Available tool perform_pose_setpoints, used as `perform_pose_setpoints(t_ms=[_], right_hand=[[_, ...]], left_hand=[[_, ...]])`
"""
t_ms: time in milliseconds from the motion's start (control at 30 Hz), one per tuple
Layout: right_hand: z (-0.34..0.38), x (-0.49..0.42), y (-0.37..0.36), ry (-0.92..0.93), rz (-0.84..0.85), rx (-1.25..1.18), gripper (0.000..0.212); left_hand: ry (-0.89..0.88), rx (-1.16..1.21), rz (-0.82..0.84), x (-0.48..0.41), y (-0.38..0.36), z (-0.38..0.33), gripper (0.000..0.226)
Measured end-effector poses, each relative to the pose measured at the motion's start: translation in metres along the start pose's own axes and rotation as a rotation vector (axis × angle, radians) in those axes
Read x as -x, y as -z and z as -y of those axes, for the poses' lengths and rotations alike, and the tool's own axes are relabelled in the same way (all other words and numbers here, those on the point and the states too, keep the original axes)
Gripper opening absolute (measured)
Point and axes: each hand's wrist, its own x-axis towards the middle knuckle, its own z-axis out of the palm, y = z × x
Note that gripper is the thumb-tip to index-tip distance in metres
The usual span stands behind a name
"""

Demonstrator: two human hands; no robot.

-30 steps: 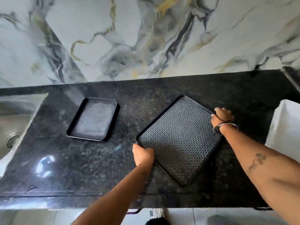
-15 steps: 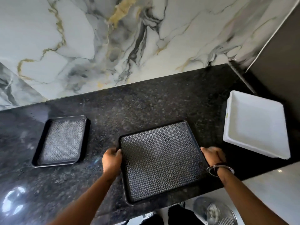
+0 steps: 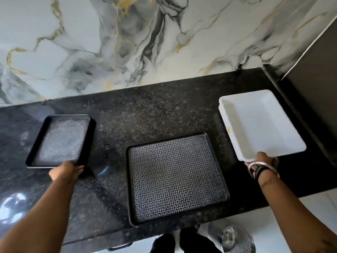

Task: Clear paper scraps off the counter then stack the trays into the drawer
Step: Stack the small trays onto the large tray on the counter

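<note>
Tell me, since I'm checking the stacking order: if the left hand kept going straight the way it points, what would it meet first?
The left hand is already at the near edge of the small black tray, so it meets that tray at once. Whether the fingers have closed on the rim is unclear.

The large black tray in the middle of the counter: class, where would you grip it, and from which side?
Probably the two short raised rims of the large black tray, one hand from each side. It lies flat on the counter, both side edges clear, its near edge by the counter's front.
</note>
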Motion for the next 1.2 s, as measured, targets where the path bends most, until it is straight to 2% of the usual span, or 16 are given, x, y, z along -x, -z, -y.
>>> perform_pose_setpoints(t_ms=[33,67,133,200,333,467,567,633,700,833,967,1033,1133,1200], right_hand=[[0.002,0.012,-0.004,0.066,-0.034,0.001,0.023],[-0.001,0.02,-0.007,0.169,0.0,0.081,0.028],[-0.006,0.034,-0.013,0.334,0.163,0.297,0.02],[-0.012,0.049,-0.02,0.439,0.335,0.467,0.021],[-0.026,0.084,-0.033,0.568,0.575,0.69,0.028],[-0.039,0.091,-0.036,0.625,0.611,0.817,0.032],[-0.05,0.086,-0.031,0.614,0.613,0.809,0.036],[-0.055,0.084,-0.027,0.607,0.62,0.793,0.043],[-0.058,0.083,-0.026,0.612,0.606,0.748,0.042],[-0.066,0.088,-0.024,0.635,0.55,0.661,0.027],[-0.073,0.101,-0.014,0.757,0.46,0.69,0.029],[-0.08,0.112,-0.002,0.887,0.312,0.618,0.034],[-0.11,0.142,0.023,1.214,-0.012,0.425,0.031],[-0.148,0.172,0.035,1.367,-0.043,0.286,0.023]], left_hand=[[-0.039,0.026,-0.038,0.006,-0.004,-0.003,0.018],[-0.091,0.06,-0.084,0.018,-0.006,-0.005,0.02],[-0.171,0.092,-0.094,0.047,-0.013,-0.003,0.025],[-0.257,0.034,-0.018,0.073,-0.018,0.006,0.024],[-0.468,-0.274,0.145,0.13,-0.024,0.04,0.024],[-0.563,-0.631,0.283,0.173,-0.043,0.081,0.027],[-0.633,-0.947,0.232,0.194,-0.056,0.104,0.03],[-0.651,-1.017,0.206,0.205,-0.061,0.118,0.031],[-0.646,-1.048,0.162,0.214,-0.064,0.132,0.032],[-0.662,-1.207,0.052,0.225,-0.068,0.147,0.028],[-0.782,-1.356,0.023,0.227,-0.072,0.147,0.023],[-0.883,-1.326,0.007,0.226,-0.066,0.147,0.023],[-1.152,-1.183,-0.043,0.219,-0.026,0.153,0.032],[-1.331,-1.098,-0.039,0.198,0.012,0.163,0.037]])
